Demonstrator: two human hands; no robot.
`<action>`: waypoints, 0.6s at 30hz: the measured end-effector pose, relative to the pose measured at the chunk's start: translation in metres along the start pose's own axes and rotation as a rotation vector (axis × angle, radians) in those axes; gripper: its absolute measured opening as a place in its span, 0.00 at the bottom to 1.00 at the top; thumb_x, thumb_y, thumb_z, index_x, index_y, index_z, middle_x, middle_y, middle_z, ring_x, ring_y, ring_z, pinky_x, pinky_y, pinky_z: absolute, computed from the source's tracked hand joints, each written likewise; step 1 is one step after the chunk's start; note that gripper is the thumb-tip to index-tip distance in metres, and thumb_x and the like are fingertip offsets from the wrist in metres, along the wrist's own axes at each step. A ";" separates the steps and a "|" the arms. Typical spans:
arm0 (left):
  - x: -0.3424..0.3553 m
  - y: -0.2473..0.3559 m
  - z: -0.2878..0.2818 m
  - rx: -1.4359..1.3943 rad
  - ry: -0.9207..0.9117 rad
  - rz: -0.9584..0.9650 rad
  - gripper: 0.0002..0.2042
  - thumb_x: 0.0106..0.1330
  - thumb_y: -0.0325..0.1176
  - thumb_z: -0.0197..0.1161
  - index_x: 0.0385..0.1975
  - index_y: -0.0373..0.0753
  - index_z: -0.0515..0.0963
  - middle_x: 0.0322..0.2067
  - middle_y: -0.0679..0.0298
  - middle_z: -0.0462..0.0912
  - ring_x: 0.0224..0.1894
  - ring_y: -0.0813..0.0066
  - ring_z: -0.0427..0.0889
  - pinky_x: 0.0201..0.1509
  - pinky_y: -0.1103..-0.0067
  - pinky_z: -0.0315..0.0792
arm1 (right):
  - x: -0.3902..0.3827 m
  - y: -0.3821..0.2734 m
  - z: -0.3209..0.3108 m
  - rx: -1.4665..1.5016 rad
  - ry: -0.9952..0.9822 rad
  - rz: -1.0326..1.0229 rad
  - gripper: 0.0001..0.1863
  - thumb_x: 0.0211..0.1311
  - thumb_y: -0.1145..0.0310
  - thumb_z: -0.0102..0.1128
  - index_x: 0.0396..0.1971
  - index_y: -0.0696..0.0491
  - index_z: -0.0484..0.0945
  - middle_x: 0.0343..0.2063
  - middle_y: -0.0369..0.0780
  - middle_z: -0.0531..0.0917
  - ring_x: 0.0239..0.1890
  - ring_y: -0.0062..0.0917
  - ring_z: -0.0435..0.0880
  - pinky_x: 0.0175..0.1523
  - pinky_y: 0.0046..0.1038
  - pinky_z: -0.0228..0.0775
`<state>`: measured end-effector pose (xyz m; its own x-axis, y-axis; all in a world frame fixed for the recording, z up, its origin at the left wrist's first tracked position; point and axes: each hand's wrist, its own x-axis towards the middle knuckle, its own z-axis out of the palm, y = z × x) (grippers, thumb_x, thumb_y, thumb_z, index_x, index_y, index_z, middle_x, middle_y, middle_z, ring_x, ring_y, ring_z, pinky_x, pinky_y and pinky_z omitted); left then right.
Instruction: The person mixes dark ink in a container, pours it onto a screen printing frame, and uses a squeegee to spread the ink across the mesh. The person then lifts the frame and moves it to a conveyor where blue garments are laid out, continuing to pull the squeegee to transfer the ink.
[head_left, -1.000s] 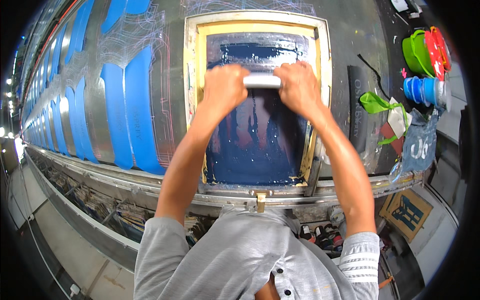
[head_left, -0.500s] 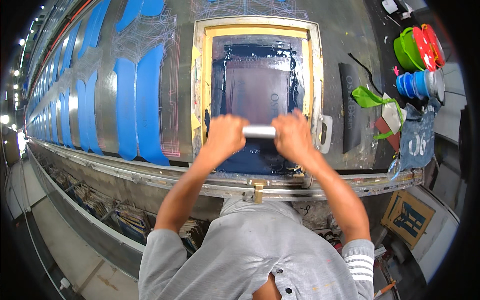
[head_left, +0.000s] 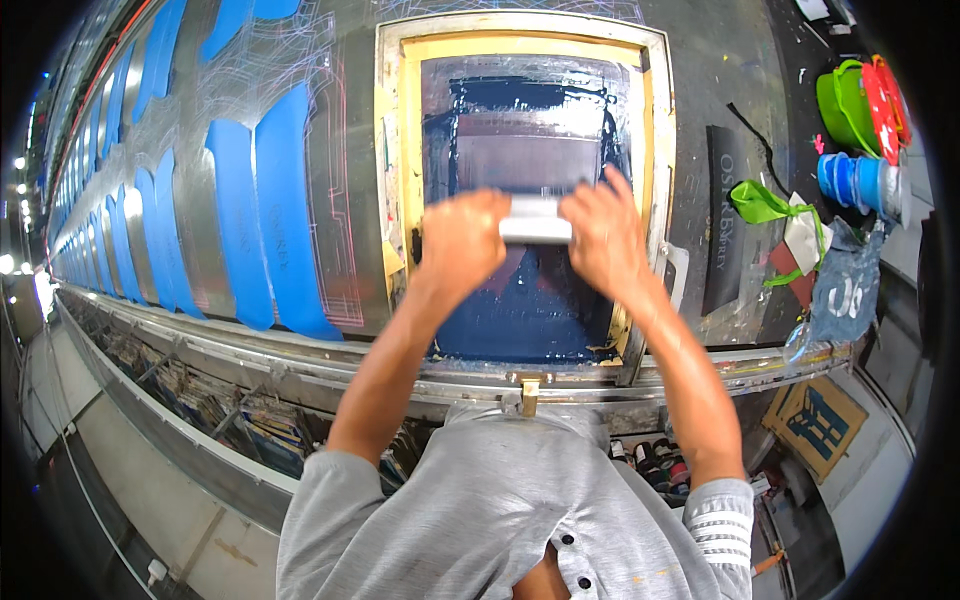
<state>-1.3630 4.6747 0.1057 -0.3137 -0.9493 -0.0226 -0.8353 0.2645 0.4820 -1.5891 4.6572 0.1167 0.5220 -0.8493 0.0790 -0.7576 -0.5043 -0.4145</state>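
Over the middle of a wooden-looking, yellow-edged frame point(head_left: 661, 120) in the head view, both hands grip the same pale bar point(head_left: 537, 222). The left hand point(head_left: 465, 240) is closed around its left end, knuckles up; the right hand point(head_left: 610, 235) is closed on the right end, with 1 finger apparently sticking out toward the far side (its outline is blurred). The bar lies crosswise between the 2 hands, about halfway up the frame, and only its middle part shows. Dark blue ink point(head_left: 480, 338) covers much of the near area inside the frame, while a greyish-purple panel point(head_left: 510, 155) shows beyond the bar. At the near edge of the frame sits a brass-coloured clamp point(head_left: 529, 395).

To the left, 2 long blue pieces point(head_left: 235, 225) lie side by side on the dark table point(head_left: 350, 130), with more in rows farther off. To the right of the frame are a black strip point(head_left: 718, 225), a bright green cloth point(head_left: 758, 202), blue tubs point(head_left: 850, 182), a green bucket point(head_left: 843, 112) and a red object point(head_left: 886, 105) touching it. Lower right, below table level, a brown board point(head_left: 818, 428) bears a dark shape.
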 end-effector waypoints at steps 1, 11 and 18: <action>-0.027 0.015 -0.002 0.006 0.020 -0.010 0.21 0.45 0.20 0.64 0.43 0.40 0.88 0.42 0.57 0.90 0.43 0.60 0.90 0.46 0.68 0.84 | -0.024 -0.017 -0.001 0.029 -0.037 0.020 0.12 0.46 0.83 0.62 0.32 0.52 0.80 0.29 0.40 0.77 0.38 0.36 0.81 0.73 0.52 0.61; -0.153 0.077 -0.003 0.057 -0.095 -0.031 0.20 0.46 0.27 0.72 0.44 0.39 0.86 0.45 0.59 0.88 0.58 0.57 0.82 0.64 0.53 0.71 | -0.147 -0.081 -0.021 0.362 -0.071 0.161 0.22 0.49 0.70 0.75 0.46 0.56 0.81 0.40 0.44 0.81 0.49 0.42 0.79 0.71 0.48 0.63; -0.138 0.080 0.004 0.139 -0.122 0.024 0.20 0.49 0.24 0.69 0.46 0.38 0.84 0.44 0.59 0.88 0.61 0.59 0.79 0.67 0.53 0.66 | -0.129 0.057 0.005 0.171 0.425 0.828 0.23 0.69 0.54 0.64 0.53 0.56 0.81 0.47 0.54 0.84 0.51 0.52 0.82 0.54 0.45 0.73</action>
<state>-1.3883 4.8280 0.1438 -0.3800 -0.9168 -0.1230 -0.8787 0.3162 0.3577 -1.6979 4.7390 0.0781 -0.3680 -0.9298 0.0095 -0.7380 0.2858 -0.6113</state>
